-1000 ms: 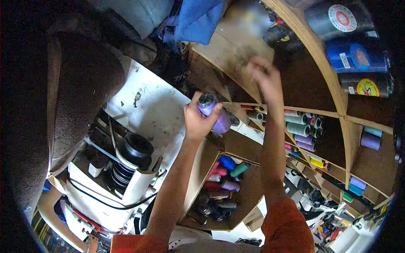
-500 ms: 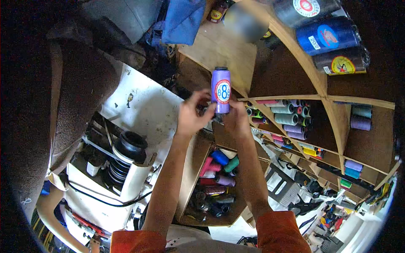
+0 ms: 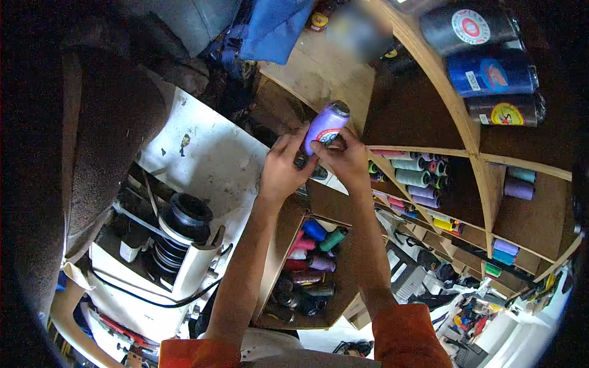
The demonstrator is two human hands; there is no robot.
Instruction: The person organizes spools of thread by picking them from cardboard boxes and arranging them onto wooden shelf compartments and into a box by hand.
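Note:
A purple thread spool (image 3: 320,130) with a red, white and blue label is tilted, its dark top end up and to the right. My left hand (image 3: 283,167) grips its lower left side with the fingers curled. My right hand (image 3: 345,161) is closed on its right side, the thumb across the front near the label. Below the hands, a wooden bin (image 3: 265,300) holds several loose spools, among them a green spool (image 3: 333,239) and a blue spool (image 3: 315,230).
Wooden shelving (image 3: 477,138) on the right holds several thread spools, with large black and blue cones (image 3: 491,73) at the top. A white machine (image 3: 138,294) with a black pulley stands left, beside a stained white tabletop (image 3: 211,150). Blue cloth (image 3: 276,30) hangs at the top.
The purple spool has gone from upright to tilted, its top leaning right and its label turned. My right hand has come round its front, and my left hand has closed in on it.

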